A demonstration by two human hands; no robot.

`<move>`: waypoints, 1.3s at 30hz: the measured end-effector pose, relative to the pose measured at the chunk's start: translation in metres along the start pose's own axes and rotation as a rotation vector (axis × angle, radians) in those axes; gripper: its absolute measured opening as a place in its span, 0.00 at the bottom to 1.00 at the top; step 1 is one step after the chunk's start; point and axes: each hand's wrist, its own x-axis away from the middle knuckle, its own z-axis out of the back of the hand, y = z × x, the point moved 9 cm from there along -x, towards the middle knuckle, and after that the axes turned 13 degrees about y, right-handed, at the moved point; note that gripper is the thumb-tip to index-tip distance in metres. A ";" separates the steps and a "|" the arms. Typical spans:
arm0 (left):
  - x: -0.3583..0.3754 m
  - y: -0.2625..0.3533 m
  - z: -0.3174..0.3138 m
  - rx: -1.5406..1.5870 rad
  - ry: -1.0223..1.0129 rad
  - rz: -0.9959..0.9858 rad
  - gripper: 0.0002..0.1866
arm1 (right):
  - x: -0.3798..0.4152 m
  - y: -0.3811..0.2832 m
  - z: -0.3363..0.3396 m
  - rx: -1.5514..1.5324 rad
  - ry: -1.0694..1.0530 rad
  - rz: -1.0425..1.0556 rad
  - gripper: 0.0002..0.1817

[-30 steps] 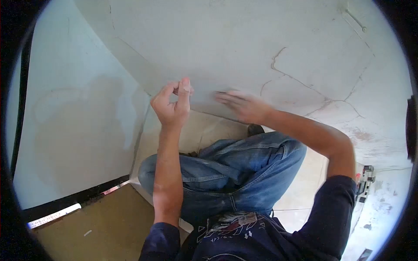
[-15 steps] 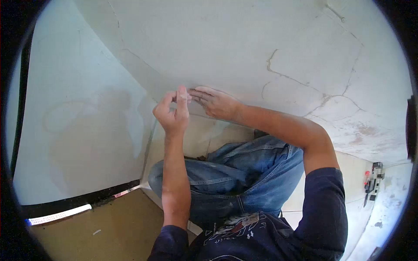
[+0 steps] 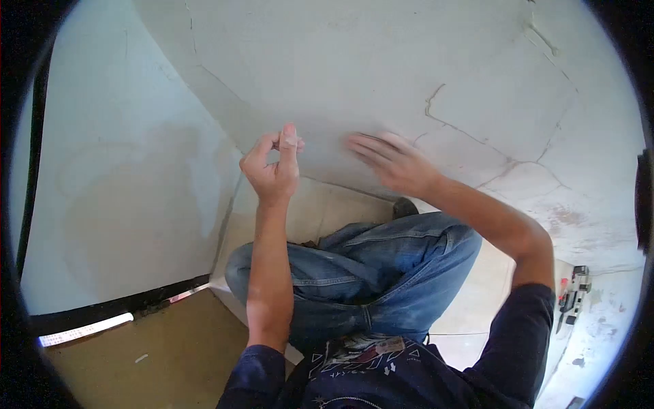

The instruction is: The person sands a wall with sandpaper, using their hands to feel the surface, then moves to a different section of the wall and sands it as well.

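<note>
My left hand (image 3: 272, 163) is raised in front of the wall's lower part, left of centre. Its fingers are curled in and the thumb points up, with whitish dust on the thumb; I cannot tell what, if anything, it holds. Further right, my right hand (image 3: 395, 162) lies flat along the pale wall (image 3: 327, 75), fingers stretched out and slightly blurred by motion. Thin cracks (image 3: 470, 131) run across the wall beyond that hand. A wide gap separates the two hands.
My crossed legs in blue jeans (image 3: 354, 266) rest on the pale tiled floor (image 3: 334, 204). To the left stands a pale panel (image 3: 129, 191) with a dark lower edge. Small tools (image 3: 572, 296) are on the right by a peeling wall (image 3: 603, 327).
My right hand has moved right along the wall, away from my left hand, which stays nearly in place. The view has shifted slightly.
</note>
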 end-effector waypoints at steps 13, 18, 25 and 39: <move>-0.002 0.008 0.013 0.039 0.094 -0.046 0.17 | 0.029 0.021 0.040 0.085 -0.025 -0.002 0.30; 0.007 0.010 0.001 0.051 0.048 -0.066 0.16 | 0.036 0.026 0.048 0.090 0.015 -0.055 0.31; 0.015 0.012 0.001 -0.022 -0.002 -0.212 0.15 | -0.085 -0.003 -0.003 0.036 0.173 -0.054 0.30; 0.008 0.011 -0.008 0.073 0.025 -0.122 0.15 | 0.037 0.046 0.079 0.064 0.070 -0.102 0.29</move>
